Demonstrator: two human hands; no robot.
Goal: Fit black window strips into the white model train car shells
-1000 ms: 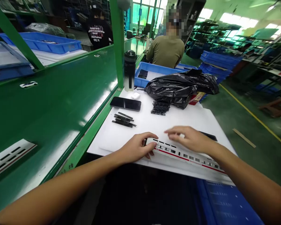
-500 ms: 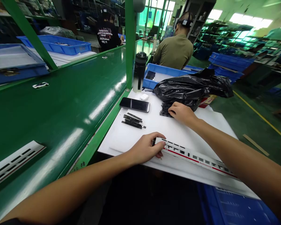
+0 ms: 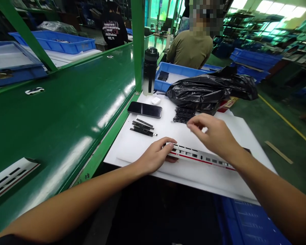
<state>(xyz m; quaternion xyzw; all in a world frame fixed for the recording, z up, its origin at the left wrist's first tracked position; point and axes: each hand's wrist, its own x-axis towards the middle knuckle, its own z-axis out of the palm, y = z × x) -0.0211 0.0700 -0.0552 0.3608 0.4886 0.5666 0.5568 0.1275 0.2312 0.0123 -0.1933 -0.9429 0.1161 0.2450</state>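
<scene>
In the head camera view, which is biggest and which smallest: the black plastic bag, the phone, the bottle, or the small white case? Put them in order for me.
1. Black plastic bag, largest.
2. Phone and bottle: they look about alike, so I won't rank them.
3. Small white case, smallest.

Ceiling lights and far windows fill the room with bright light; long white glare streaks the glossy green bench, deep shadow sits below the near edge of the white board, and wide-angle distortion bends everything toward the frame's edges
</scene>
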